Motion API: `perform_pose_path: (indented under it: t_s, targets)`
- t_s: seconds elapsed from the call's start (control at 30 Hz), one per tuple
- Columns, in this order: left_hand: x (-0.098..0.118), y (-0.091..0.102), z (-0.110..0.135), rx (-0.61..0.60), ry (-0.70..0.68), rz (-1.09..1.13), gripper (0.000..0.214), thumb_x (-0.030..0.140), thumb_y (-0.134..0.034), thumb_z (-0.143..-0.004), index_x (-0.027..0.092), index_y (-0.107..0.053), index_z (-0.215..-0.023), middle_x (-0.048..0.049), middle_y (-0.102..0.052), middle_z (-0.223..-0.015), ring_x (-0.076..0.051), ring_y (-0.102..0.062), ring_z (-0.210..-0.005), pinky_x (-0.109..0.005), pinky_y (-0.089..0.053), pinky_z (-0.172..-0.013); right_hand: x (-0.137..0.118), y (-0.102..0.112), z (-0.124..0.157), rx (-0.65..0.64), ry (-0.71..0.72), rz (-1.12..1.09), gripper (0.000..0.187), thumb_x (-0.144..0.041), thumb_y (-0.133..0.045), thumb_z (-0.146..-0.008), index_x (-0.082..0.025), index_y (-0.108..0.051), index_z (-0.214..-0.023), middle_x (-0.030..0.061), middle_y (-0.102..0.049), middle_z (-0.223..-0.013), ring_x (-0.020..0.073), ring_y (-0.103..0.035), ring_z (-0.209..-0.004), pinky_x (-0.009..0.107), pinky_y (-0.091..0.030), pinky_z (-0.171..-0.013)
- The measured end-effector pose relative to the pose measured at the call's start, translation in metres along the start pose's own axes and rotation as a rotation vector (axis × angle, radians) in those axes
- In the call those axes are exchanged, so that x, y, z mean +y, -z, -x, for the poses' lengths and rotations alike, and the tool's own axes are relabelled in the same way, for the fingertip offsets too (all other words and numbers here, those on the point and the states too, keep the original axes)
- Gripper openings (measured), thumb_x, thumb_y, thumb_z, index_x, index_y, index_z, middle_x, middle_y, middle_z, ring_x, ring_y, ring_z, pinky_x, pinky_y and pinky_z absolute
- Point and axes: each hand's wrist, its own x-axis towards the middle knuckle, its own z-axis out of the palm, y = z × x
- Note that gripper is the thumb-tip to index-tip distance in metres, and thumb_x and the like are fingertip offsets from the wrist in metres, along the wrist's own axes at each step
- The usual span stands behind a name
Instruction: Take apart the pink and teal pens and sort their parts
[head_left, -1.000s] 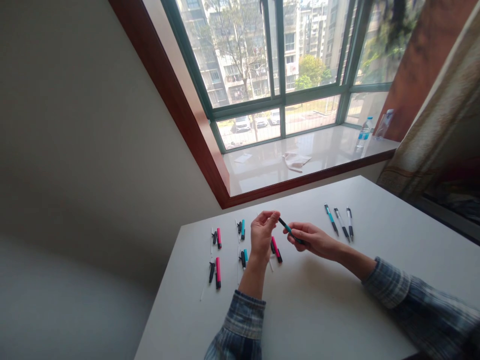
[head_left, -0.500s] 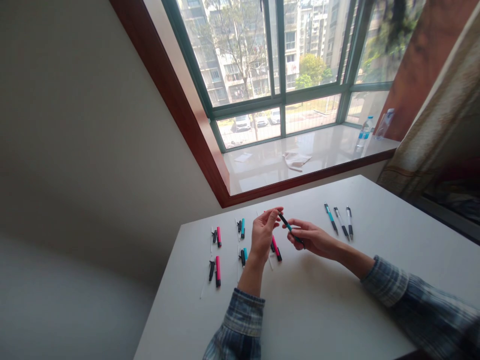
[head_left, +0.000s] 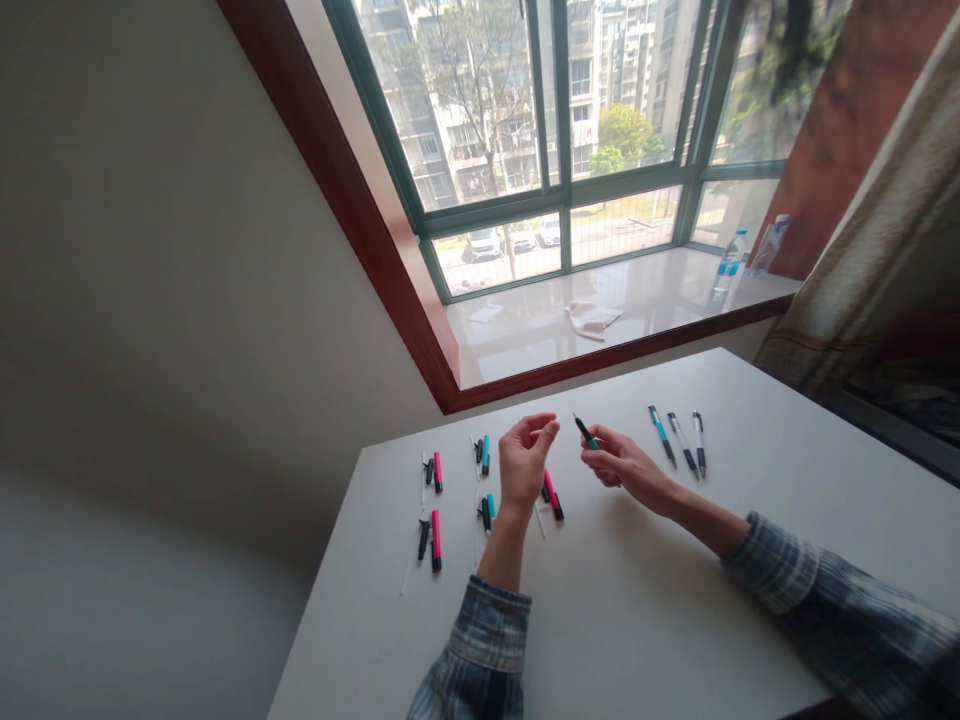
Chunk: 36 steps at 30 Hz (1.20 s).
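My right hand point(head_left: 628, 468) holds a teal ballpoint pen point(head_left: 586, 434) with a black grip, its thin tip pointing up and left. A small gap away, my left hand point(head_left: 527, 462) is pinched at the fingertips; anything between them is hidden or too small to see. Below the left hand lie a pink pen barrel point(head_left: 553, 495) with black parts and a thin white refill point(head_left: 540, 521). Left of that wrist are teal barrels point(head_left: 485, 455) beside black pieces, one partly covered. Further left, pink barrels point(head_left: 436, 541) lie with black pieces point(head_left: 424, 540) and white refills point(head_left: 405, 577).
On the right of the white table point(head_left: 637, 620) lie a teal pen point(head_left: 662, 436) and two clear pens point(head_left: 700, 444) with black grips. Behind, the windowsill holds a cloth point(head_left: 594, 321), a paper point(head_left: 486, 314) and a water bottle point(head_left: 729, 262). A curtain point(head_left: 862, 240) hangs at right.
My hands have come apart. The pen has left my left fingertips and stays in my right hand, its thin tip now showing. The pieces on the table have not moved.
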Motion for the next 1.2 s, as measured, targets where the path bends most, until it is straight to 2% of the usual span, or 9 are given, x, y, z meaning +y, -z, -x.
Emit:
perform_pose_path:
  t_s: [0.17, 0.27, 0.47, 0.57, 0.67, 0.73, 0.87, 1.0, 1.2]
  targets:
    - [0.002, -0.011, 0.013, -0.12, -0.248, -0.512, 0.014, 0.035, -0.073, -0.09, 0.022, -0.078, -0.093, -0.0059, -0.077, -0.093, -0.021, -0.068, -0.086, -0.037, -0.052, -0.084, -0.006, 0.005, -0.002, 0.139, 0.077, 0.178, 0.041, -0.055, -0.077, -0.084, -0.02, -0.064, -0.101, -0.0022, -0.057, -0.075, 0.0081, -0.036, -0.052, 0.024, -0.024, -0.046]
    - [-0.001, -0.014, 0.017, -0.143, -0.316, -0.635, 0.011, 0.033, -0.07, -0.093, 0.023, -0.075, -0.094, -0.0052, -0.077, -0.093, -0.023, -0.068, -0.089, -0.038, -0.051, -0.084, -0.004, 0.006, -0.003, 0.172, 0.066, 0.205, 0.044, -0.057, -0.079, -0.081, -0.018, -0.068, -0.099, -0.0008, -0.06, -0.075, 0.008, -0.036, -0.052, 0.025, -0.024, -0.046]
    - [0.0, -0.016, 0.019, -0.166, -0.351, -0.692, 0.007, 0.026, -0.066, -0.096, 0.024, -0.072, -0.095, -0.0034, -0.077, -0.096, -0.023, -0.069, -0.093, -0.037, -0.05, -0.085, 0.007, 0.009, -0.003, 0.196, 0.025, 0.161, 0.046, -0.061, -0.077, -0.081, -0.017, -0.073, -0.095, -0.0064, -0.044, -0.057, 0.0087, -0.031, -0.049, 0.025, -0.022, -0.047]
    - [0.003, -0.018, 0.02, -0.168, -0.337, -0.72, 0.006, 0.024, -0.066, -0.095, 0.024, -0.071, -0.099, -0.002, -0.076, -0.092, -0.022, -0.069, -0.09, -0.036, -0.05, -0.084, 0.008, 0.014, -0.005, 0.23, 0.082, 0.265, 0.046, -0.062, -0.072, -0.085, -0.016, -0.075, -0.094, -0.0027, -0.054, -0.06, 0.0104, -0.037, -0.05, 0.026, -0.027, -0.048]
    - [0.004, -0.018, 0.021, -0.089, -0.303, -0.73, 0.015, 0.019, -0.065, -0.093, 0.025, -0.069, -0.107, -0.001, -0.074, -0.088, -0.02, -0.067, -0.084, -0.034, -0.051, -0.081, 0.003, 0.017, -0.016, 0.292, 0.212, 0.578, 0.035, -0.052, -0.069, -0.09, -0.018, -0.076, -0.092, 0.0032, -0.071, -0.075, 0.0152, -0.055, -0.06, 0.028, -0.04, -0.06]
    - [0.005, -0.016, 0.02, -0.017, -0.301, -0.715, 0.018, 0.017, -0.062, -0.093, 0.025, -0.069, -0.107, -0.0007, -0.073, -0.089, -0.018, -0.066, -0.081, -0.033, -0.051, -0.078, -0.002, 0.017, -0.031, 0.304, 0.268, 0.852, 0.025, -0.043, -0.067, -0.093, -0.021, -0.077, -0.093, 0.004, -0.076, -0.083, 0.0182, -0.064, -0.069, 0.029, -0.044, -0.069]
    - [0.007, -0.009, 0.017, 0.059, -0.323, -0.702, 0.019, 0.015, -0.057, -0.094, 0.025, -0.069, -0.104, -0.0011, -0.071, -0.091, -0.017, -0.064, -0.079, -0.031, -0.05, -0.076, -0.003, 0.01, -0.068, 0.309, 0.158, 1.23, 0.017, -0.033, -0.064, -0.094, -0.024, -0.078, -0.1, 0.0054, -0.079, -0.094, 0.0215, -0.07, -0.084, 0.028, -0.043, -0.072]
    - [0.008, -0.005, 0.015, 0.083, -0.316, -0.699, 0.02, 0.015, -0.054, -0.094, 0.024, -0.069, -0.103, -0.0023, -0.07, -0.091, -0.018, -0.064, -0.082, -0.031, -0.049, -0.077, 0.006, 0.006, -0.089, 0.35, 0.084, 1.272, 0.017, -0.029, -0.062, -0.091, -0.021, -0.077, -0.096, 0.008, -0.078, -0.088, 0.0218, -0.07, -0.077, 0.027, -0.04, -0.065]
    - [0.01, -0.006, 0.014, 0.095, -0.313, -0.68, 0.018, 0.016, -0.055, -0.092, 0.023, -0.069, -0.102, -0.0028, -0.069, -0.089, -0.019, -0.063, -0.079, -0.032, -0.049, -0.076, 0.015, 0.014, -0.086, 0.358, 0.039, 1.268, 0.02, -0.032, -0.061, -0.092, -0.022, -0.077, -0.099, 0.0095, -0.078, -0.088, 0.0233, -0.069, -0.077, 0.029, -0.04, -0.066]
